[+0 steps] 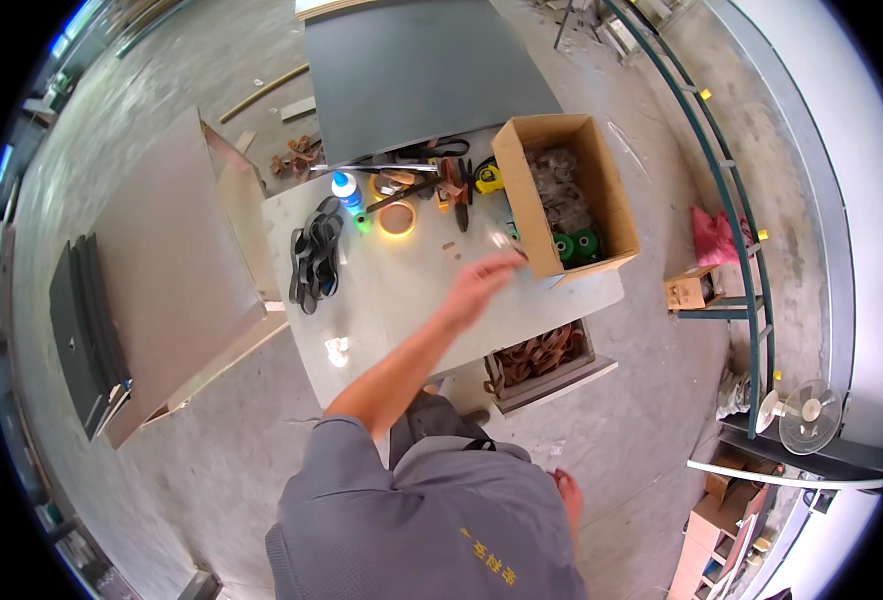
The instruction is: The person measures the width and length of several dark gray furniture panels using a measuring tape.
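Observation:
My left hand reaches over the right part of the grey tabletop, beside the open cardboard box. Its fingers are slightly blurred and look drawn together. A small dark bit shows at the fingertips, too small to name. Inside the box lie clear plastic bags and green rolls. Small brown pieces rest on the table left of the hand. My right hand hangs low by my side, away from the table; its fingers are mostly hidden.
Black straps, a blue-and-white bottle, yellow tape rolls and a yellow tape measure lie on the table. An open drawer of brown strips juts out below. Large panels lean at left; a fan stands right.

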Demonstrator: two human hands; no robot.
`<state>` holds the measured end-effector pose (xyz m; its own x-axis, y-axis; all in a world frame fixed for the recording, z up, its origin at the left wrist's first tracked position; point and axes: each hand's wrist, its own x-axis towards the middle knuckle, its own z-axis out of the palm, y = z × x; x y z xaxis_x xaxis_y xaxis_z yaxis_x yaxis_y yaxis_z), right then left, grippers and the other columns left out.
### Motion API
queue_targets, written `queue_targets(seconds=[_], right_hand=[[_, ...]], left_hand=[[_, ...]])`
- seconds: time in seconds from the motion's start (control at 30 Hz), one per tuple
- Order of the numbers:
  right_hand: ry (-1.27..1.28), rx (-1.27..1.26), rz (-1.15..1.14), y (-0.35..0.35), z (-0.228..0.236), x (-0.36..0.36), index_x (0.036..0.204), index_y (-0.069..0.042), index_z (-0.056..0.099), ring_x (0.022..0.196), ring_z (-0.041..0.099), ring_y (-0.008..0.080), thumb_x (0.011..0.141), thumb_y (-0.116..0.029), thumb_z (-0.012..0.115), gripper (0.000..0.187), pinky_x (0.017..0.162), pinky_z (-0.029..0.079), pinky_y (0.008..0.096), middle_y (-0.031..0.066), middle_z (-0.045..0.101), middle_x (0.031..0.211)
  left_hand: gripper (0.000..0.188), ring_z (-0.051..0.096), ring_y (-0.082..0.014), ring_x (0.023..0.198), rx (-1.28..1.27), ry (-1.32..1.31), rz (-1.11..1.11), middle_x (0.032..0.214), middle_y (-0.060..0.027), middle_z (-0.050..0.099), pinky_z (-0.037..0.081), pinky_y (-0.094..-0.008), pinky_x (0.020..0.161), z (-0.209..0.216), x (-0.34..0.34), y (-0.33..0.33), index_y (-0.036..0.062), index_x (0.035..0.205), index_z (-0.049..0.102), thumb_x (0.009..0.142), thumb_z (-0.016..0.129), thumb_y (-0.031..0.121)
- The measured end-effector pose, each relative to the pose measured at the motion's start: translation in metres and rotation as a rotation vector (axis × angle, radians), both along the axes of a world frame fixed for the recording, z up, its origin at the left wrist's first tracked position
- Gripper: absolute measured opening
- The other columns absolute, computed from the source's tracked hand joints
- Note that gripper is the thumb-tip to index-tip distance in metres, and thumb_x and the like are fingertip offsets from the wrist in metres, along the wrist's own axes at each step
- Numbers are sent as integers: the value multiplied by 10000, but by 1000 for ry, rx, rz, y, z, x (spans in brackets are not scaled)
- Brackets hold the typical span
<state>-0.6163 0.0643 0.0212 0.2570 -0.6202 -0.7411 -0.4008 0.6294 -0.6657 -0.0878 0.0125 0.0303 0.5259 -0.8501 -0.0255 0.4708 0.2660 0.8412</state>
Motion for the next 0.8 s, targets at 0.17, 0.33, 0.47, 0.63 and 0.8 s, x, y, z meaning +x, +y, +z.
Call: queue_targets(seconds=[0.17,0.33,0.47,0.63,0.8], right_hand=[[-503,246,-270,-32,73,102,1403,-25,468,1158,593,313,1004,-532,487,645,988,462,423,170,588,1335],[-847,223,-516,-16,103,103,1409,-68,473,1157,580,289,1008,-514,490,600,940,481,404,145,559,1373],[-924,138,-384,-5,96,61,1410,-119,477,1109,595,265,1018,-396,537,485,879,523,405,140,564,1348],[-951,26,-113,31,144,87,1359,-96,537,1097,619,228,943,-142,675,441,907,546,409,129,600,1265],[-762,-137,281,86,128,79,1328,-46,567,1100,602,186,854,26,707,499,923,515,303,82,595,1225]], left_hand=[[284,561,-138,1172,-91,97,-539,1224,-32,652,419,-308,1034,44,-125,43,9,1232,657,973,617,118],[195,645,-201,1090,-249,-252,-978,1045,-118,718,479,-348,982,87,-201,81,-8,1046,709,934,671,147],[174,681,-290,1064,-294,-420,-982,990,-157,728,519,-399,939,78,-234,123,-7,974,716,922,682,156],[139,645,-200,967,110,-569,-514,1079,-99,706,499,-335,902,61,-239,193,10,976,702,920,670,134],[213,618,-123,934,437,-117,-365,1036,-40,676,513,-289,828,122,-246,269,5,1119,649,933,663,107]])
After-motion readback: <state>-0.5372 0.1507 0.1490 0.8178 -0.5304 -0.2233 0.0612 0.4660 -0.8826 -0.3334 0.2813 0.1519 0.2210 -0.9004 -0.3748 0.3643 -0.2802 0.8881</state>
